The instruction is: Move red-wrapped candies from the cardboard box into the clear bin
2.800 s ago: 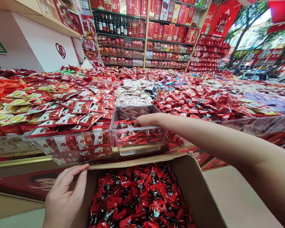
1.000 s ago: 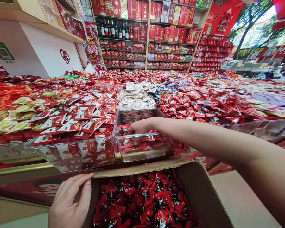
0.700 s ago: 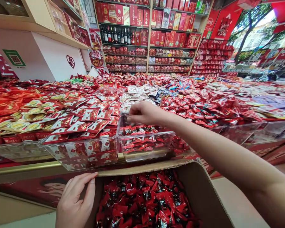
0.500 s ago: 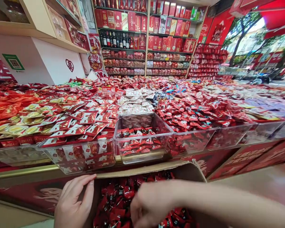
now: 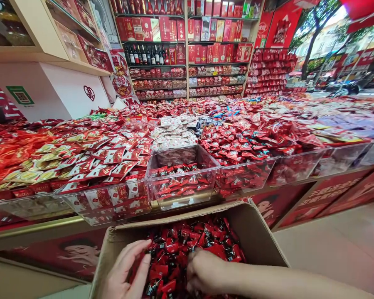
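Head view, left hand (image 5: 120, 275): hung over the carton's left side, thumb and fingers parted, gripping nothing visible
Right hand (image 5: 205, 270): reached among the candies, fingers curled; whether it had hold of any could not be told
Red-and-black candies (image 5: 171, 246): lay heaped inside the open carton (image 5: 256, 236)
Clear bin (image 5: 187, 200): stood at the bench's (image 5: 299, 207) edge, partly filled with similar candies

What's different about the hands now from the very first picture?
The right hand left the clear bin and came down into the cardboard box, among the red packets. The left hand let go of the box's edge and moved right, over the packets. The bin stayed in its spot.
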### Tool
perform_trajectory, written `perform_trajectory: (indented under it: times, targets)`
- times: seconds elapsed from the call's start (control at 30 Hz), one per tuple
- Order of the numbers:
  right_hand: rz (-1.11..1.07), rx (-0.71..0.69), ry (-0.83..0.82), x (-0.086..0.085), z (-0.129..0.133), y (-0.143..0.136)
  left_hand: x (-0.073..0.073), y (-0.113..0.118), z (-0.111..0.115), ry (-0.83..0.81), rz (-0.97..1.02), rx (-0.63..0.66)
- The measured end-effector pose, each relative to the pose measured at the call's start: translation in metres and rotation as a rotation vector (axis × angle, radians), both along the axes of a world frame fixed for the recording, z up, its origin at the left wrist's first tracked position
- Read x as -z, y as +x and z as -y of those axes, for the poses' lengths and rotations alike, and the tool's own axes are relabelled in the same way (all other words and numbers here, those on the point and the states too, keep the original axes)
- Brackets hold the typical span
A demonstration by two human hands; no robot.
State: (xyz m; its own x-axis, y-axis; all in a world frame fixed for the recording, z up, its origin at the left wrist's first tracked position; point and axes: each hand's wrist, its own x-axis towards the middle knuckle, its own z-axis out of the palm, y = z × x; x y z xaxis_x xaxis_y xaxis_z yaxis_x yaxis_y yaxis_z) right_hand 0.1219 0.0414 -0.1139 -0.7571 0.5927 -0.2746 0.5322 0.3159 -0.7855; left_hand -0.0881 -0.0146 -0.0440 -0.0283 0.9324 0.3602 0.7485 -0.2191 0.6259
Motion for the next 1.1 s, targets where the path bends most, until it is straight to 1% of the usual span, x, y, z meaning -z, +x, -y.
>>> perform_trajectory:
  times: [0.07,0.13,0.17,0.23,0.3,0.37,0.4,0.47,0.53,0.6,0.67,0.77,0.87,0.93,0.97,1.03,1.1]
  targets:
    - [-0.071,0.126,0.066,-0.032,-0.002,0.008,0.0,0.017,0.0,-0.199,0.095,0.069]
    - [-0.195,0.25,0.059,-0.059,-0.002,0.013,-0.003,0.035,-0.002,-0.401,0.28,0.169]
    - [-0.259,0.304,0.037,-0.07,-0.002,0.015,-0.005,0.044,-0.004,-0.48,0.405,0.209]
    - [-0.38,0.389,-0.047,-0.083,-0.001,0.017,-0.012,0.059,-0.007,-0.586,0.656,0.273]
    - [-0.497,0.464,-0.178,-0.087,0.0,0.017,-0.019,0.068,-0.01,-0.64,0.849,0.28]
    - [-0.612,0.534,-0.283,-0.088,0.002,0.017,-0.025,0.071,-0.011,-0.651,0.973,0.23]
    - [-0.657,0.565,-0.306,-0.088,0.002,0.017,-0.027,0.072,-0.011,-0.648,1.003,0.197]
    - [-0.701,0.607,-0.284,-0.087,0.003,0.017,-0.028,0.071,-0.011,-0.639,1.024,0.135]
    - [-0.697,0.643,-0.218,-0.087,0.003,0.017,-0.027,0.069,-0.011,-0.618,1.029,0.066]
    - [-0.675,0.688,-0.135,-0.086,0.001,0.019,-0.026,0.066,-0.012,-0.568,1.071,-0.024]
    - [-0.603,0.678,-0.073,-0.084,-0.001,0.023,-0.026,0.063,-0.013,-0.537,1.136,-0.087]
    - [-0.506,0.567,-0.055,-0.082,-0.004,0.025,-0.029,0.062,-0.015,-0.574,1.178,-0.077]
    - [-0.605,0.509,-0.168,-0.086,-0.006,0.021,-0.032,0.067,-0.013,-0.612,1.056,-0.019]
    - [-0.661,0.503,-0.205,-0.091,-0.004,0.017,-0.034,0.072,-0.012,-0.611,0.982,0.014]
    - [-0.68,0.51,-0.192,-0.094,-0.003,0.014,-0.035,0.075,-0.011,-0.604,0.98,0.017]
    - [-0.731,0.563,-0.14,-0.098,0.001,0.01,-0.037,0.078,-0.011,-0.578,1.061,-0.018]
    - [-0.798,0.634,-0.182,-0.102,0.004,0.008,-0.04,0.078,-0.013,-0.535,1.171,-0.059]
